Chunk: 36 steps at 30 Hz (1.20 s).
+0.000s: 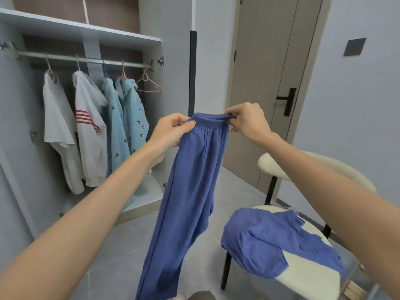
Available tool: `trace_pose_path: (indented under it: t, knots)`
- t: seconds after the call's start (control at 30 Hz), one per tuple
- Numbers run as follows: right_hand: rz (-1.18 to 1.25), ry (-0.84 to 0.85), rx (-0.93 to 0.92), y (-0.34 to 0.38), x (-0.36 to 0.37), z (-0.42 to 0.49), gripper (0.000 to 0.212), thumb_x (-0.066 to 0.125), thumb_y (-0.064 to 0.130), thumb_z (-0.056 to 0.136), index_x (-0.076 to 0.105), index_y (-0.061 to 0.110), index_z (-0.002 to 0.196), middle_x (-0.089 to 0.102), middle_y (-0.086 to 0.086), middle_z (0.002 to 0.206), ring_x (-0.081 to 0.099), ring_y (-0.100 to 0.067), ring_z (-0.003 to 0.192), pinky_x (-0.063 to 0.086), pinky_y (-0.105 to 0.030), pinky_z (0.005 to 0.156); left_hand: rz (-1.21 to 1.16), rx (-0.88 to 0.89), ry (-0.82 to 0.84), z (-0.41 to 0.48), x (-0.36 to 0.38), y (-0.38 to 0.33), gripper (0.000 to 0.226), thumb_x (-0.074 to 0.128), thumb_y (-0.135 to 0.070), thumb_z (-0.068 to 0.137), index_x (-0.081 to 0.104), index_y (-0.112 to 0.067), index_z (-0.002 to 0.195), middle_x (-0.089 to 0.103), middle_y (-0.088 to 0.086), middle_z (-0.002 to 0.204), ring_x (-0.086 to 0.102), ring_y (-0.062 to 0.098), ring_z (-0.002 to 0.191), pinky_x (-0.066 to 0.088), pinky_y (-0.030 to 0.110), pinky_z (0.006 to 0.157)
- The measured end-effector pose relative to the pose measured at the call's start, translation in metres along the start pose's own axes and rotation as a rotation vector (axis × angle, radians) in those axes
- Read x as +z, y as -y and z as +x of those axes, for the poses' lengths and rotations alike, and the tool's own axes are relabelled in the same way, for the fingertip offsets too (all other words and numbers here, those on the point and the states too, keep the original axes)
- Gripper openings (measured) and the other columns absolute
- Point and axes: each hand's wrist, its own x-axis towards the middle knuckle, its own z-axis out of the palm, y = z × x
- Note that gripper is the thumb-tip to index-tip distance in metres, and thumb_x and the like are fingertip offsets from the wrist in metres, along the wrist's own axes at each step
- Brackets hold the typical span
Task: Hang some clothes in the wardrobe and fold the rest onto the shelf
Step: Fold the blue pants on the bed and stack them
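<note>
- The wardrobe [151,43] is at your 10 o'clock, doors open, w/ a top shelf board [86,29] and a metal rail [91,59] under it. Open like this, you can reach the rail w/o any extra move.
- The chair [307,280] is at your 4-5 o'clock, w/ cream seat and black legs. I judge it serves as the waiting place for clothes not sorted yet.
- The blue trousers [194,180] are in the middle, from 12 down to 6 o'clock. You hold them up by the waistband in front of you, so the legs hang free and straight toward the floor. The cloth is thin and slightly crinkled, w/ a gathered elastic waist. It looks soft and will prob. sag at once if one side is let go.
- The blue top [270,241], same cloth, lies spread and a bit crumpled on the chair seat, one part hanging over the edge.
- Four garments [91,135] hang on the rail: a white tee, a white top w/ red stripes, and two light-blue shirts w/ small bird print.
- One empty pink hanger [151,85] is at the right end of the rail, approx. 11 o'clock, prob. free for the next piece.
- Your left hand [171,128]: fingers curled, thumb in front, pinching the left end of the waistband.
- Your right hand [246,120]: fingertips pinch the right end, fingers bent. The hands are apart, so the waistband is pulled flat, a good start for a fold in my judgement.
</note>
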Motion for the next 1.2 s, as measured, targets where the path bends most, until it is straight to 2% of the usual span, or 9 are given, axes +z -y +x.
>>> trace_pose_path:
  t: [0.1,0.2,0.33,0.4,0.47,0.6,0.87,1.03,1.2]
  knots:
    - [0.088,-0.061,0.067,-0.021,-0.035,-0.016,0.013,0.057,-0.005,0.081,0.068,0.001,0.084,0.068,-0.021,0.081,0.07,-0.025,0.063,0.059,-0.041,0.069,-0.049,0.027,0.072,-0.002,0.038,-0.021,0.008,0.061,-0.019,0.093,0.062,-0.019,0.085,0.064,-0.006,0.082,0.061,0.003,0.072,0.052,0.029,0.071]
    - [0.142,-0.121,0.161,-0.047,-0.074,-0.035,0.016,0.059,-0.006,0.085,0.071,0.005,0.088,0.069,-0.018,0.084,0.071,-0.028,0.069,0.06,-0.032,0.064,-0.106,0.046,0.153,-0.009,0.082,-0.043,0.009,0.061,-0.018,0.093,0.062,-0.019,0.084,0.064,-0.007,0.081,0.062,0.001,0.069,0.054,0.028,0.068]
    - [0.121,-0.196,0.234,-0.08,-0.135,-0.075,0.015,0.055,-0.01,0.085,0.067,-0.004,0.092,0.066,-0.028,0.097,0.069,-0.037,0.075,0.059,-0.041,0.066,-0.18,0.069,0.273,-0.025,0.149,-0.072,0.009,0.061,-0.017,0.093,0.061,-0.018,0.084,0.064,-0.008,0.079,0.064,0.002,0.067,0.057,0.03,0.069]
    - [0.082,-0.24,0.283,-0.097,-0.165,-0.098,0.023,0.051,-0.011,0.085,0.065,0.006,0.09,0.066,-0.025,0.098,0.069,-0.035,0.073,0.059,-0.041,0.067,-0.223,0.077,0.339,-0.038,0.185,-0.085,0.009,0.061,-0.016,0.093,0.061,-0.017,0.084,0.065,-0.006,0.081,0.064,0.005,0.071,0.057,0.03,0.068]
    - [0.054,-0.29,0.333,-0.118,-0.196,-0.122,0.03,0.047,-0.013,0.085,0.062,0.013,0.09,0.065,-0.021,0.097,0.07,-0.032,0.071,0.06,-0.038,0.065,-0.273,0.075,0.403,-0.055,0.222,-0.097,0.009,0.061,-0.015,0.093,0.06,-0.016,0.084,0.065,-0.004,0.081,0.064,0.006,0.072,0.056,0.026,0.06]
    - [-0.044,-0.373,0.416,-0.152,-0.254,-0.181,0.033,0.041,-0.013,0.084,0.059,0.013,0.089,0.063,-0.016,0.094,0.068,-0.028,0.068,0.059,-0.037,0.062,-0.385,0.061,0.537,-0.091,0.294,-0.115,0.007,0.061,-0.014,0.092,0.06,-0.014,0.085,0.065,-0.002,0.083,0.064,0.009,0.073,0.052,0.022,0.055]
    - [-0.22,-0.469,0.582,-0.194,-0.355,-0.315,0.034,0.038,-0.013,0.08,0.057,0.015,0.085,0.057,-0.001,0.079,0.064,-0.03,0.07,0.057,-0.047,0.066,-0.51,-0.026,0.782,-0.189,0.416,-0.145,0.01,0.06,-0.012,0.093,0.058,-0.014,0.083,0.062,-0.001,0.082,0.062,0.01,0.072,0.052,0.022,0.053]
    - [-0.319,-0.516,0.669,-0.196,-0.406,-0.408,0.035,0.037,-0.013,0.075,0.058,0.014,0.083,0.057,-0.003,0.079,0.059,-0.028,0.069,0.056,-0.049,0.068,-0.56,-0.059,0.96,-0.265,0.468,-0.163,0.014,0.059,-0.011,0.094,0.054,-0.014,0.08,0.06,-0.001,0.081,0.06,0.011,0.069,0.053,0.022,0.054]
    - [-0.4,-0.602,0.799,-0.181,-0.453,-0.491,0.038,0.036,-0.015,0.073,0.059,0.013,0.085,0.06,-0.008,0.086,0.058,-0.03,0.068,0.056,-0.051,0.066,-0.621,-0.126,1.096,-0.344,0.507,-0.184,0.015,0.057,-0.009,0.094,0.053,-0.012,0.08,0.056,0.0,0.078,0.058,0.005,0.059,0.047,0.016,0.045]
